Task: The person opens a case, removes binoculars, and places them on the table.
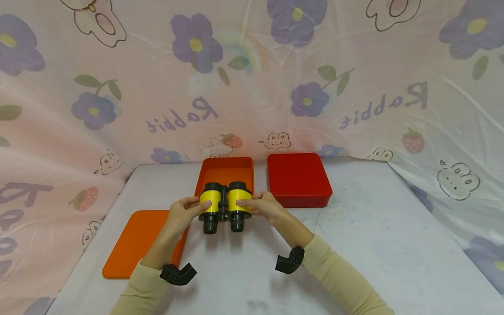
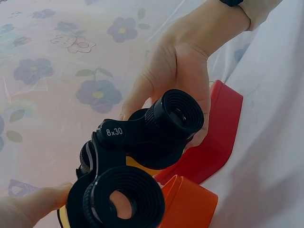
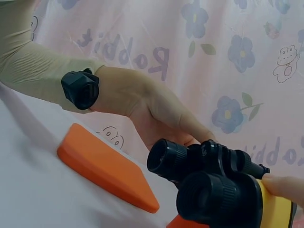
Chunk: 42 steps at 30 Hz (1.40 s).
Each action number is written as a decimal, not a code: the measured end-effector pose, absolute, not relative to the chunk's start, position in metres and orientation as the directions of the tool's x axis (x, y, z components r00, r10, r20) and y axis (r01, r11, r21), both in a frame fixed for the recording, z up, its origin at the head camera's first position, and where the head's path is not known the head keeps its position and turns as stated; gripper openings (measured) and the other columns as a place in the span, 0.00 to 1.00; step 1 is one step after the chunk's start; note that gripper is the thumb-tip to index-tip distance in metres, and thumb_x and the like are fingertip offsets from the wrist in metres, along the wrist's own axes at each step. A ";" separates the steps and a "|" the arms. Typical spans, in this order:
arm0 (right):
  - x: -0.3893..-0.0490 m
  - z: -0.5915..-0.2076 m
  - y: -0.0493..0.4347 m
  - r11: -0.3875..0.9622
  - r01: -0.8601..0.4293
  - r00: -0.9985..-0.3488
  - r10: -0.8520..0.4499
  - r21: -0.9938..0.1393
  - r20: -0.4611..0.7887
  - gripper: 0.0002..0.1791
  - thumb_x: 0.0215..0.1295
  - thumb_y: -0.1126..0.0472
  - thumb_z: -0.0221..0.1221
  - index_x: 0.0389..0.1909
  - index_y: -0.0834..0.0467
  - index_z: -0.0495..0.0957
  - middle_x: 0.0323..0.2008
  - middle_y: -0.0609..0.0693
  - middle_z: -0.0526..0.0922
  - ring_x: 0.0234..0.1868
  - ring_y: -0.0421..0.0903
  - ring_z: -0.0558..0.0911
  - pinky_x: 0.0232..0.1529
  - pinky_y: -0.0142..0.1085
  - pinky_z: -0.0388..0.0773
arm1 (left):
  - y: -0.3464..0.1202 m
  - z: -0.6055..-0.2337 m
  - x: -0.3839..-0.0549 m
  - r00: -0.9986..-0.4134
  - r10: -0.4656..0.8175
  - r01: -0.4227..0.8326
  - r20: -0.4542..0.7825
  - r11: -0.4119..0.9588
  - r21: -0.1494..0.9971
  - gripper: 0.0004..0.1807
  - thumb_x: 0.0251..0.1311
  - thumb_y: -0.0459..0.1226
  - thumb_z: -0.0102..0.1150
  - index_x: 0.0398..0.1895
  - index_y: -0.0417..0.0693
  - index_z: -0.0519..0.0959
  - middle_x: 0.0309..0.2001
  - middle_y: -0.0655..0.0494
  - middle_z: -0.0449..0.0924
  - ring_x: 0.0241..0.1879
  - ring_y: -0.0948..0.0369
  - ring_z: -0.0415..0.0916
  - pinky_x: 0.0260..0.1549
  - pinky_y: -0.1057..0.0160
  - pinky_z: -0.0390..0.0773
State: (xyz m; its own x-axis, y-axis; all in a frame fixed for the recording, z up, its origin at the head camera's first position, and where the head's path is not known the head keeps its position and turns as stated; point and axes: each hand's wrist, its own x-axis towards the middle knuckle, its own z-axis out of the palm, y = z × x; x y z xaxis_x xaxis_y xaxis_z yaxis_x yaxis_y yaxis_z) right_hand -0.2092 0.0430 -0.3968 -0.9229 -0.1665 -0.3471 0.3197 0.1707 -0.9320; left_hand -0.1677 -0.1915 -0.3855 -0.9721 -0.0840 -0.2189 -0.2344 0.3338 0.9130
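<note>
Yellow and black binoculars [image 1: 212, 202] are held up in front of the orange box [image 1: 226, 164], eyepieces toward the wearer. My left hand [image 1: 182, 214] grips the left barrel, thumb on its yellow part. On the other barrel my right hand [image 1: 268, 206] has its grip, thumb likewise on the yellow. The left wrist view shows "8x30" on the hinge of the binoculars [image 2: 114, 131] and the right hand [image 2: 185, 71] behind. From the right wrist, the left hand [image 3: 159, 111] appears at the far side of the binoculars [image 3: 209, 190]. Fingers under the barrels are partly hidden.
A red box [image 1: 299, 177] stands at the back, right of the orange one. An orange lid [image 1: 134, 245] lies on the white table [image 1: 354, 262] at the left, partly behind the left forearm. A printed curtain [image 1: 252, 87] hangs behind the table.
</note>
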 end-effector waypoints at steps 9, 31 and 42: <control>-0.201 -0.405 0.043 0.164 0.326 -0.914 -0.199 -0.931 -0.355 0.26 0.53 0.54 0.70 0.41 0.62 0.66 0.45 0.57 0.73 0.41 0.48 0.77 0.49 0.40 0.82 | -0.193 -0.390 -0.161 -0.968 -0.085 -0.250 -0.235 0.370 0.895 0.40 0.60 0.49 0.62 0.68 0.34 0.62 0.65 0.34 0.69 0.64 0.43 0.68 0.68 0.44 0.66; -0.190 -0.408 0.045 0.205 0.321 -0.909 -0.208 -0.925 -0.362 0.27 0.52 0.54 0.70 0.43 0.65 0.68 0.43 0.59 0.77 0.34 0.47 0.78 0.42 0.36 0.84 | -0.193 -0.395 -0.151 -0.966 -0.094 -0.260 -0.242 0.374 0.890 0.40 0.59 0.49 0.64 0.67 0.33 0.63 0.63 0.33 0.71 0.61 0.44 0.72 0.66 0.47 0.71; -0.185 -0.412 0.046 0.237 0.321 -0.903 -0.216 -0.917 -0.372 0.26 0.52 0.53 0.71 0.40 0.63 0.68 0.41 0.58 0.78 0.31 0.46 0.78 0.43 0.40 0.85 | -0.196 -0.400 -0.149 -0.959 -0.099 -0.283 -0.266 0.402 0.871 0.40 0.57 0.51 0.65 0.64 0.32 0.65 0.60 0.33 0.72 0.56 0.46 0.75 0.61 0.46 0.73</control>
State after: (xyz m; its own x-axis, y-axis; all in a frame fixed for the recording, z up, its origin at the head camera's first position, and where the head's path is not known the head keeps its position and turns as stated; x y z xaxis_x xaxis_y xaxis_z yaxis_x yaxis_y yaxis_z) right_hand -0.1845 0.0456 -0.4125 -0.9029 -0.2158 -0.3719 0.3211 0.2367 -0.9170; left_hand -0.1493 -0.1964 -0.4005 -0.9588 -0.0990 -0.2664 -0.2834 0.4020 0.8707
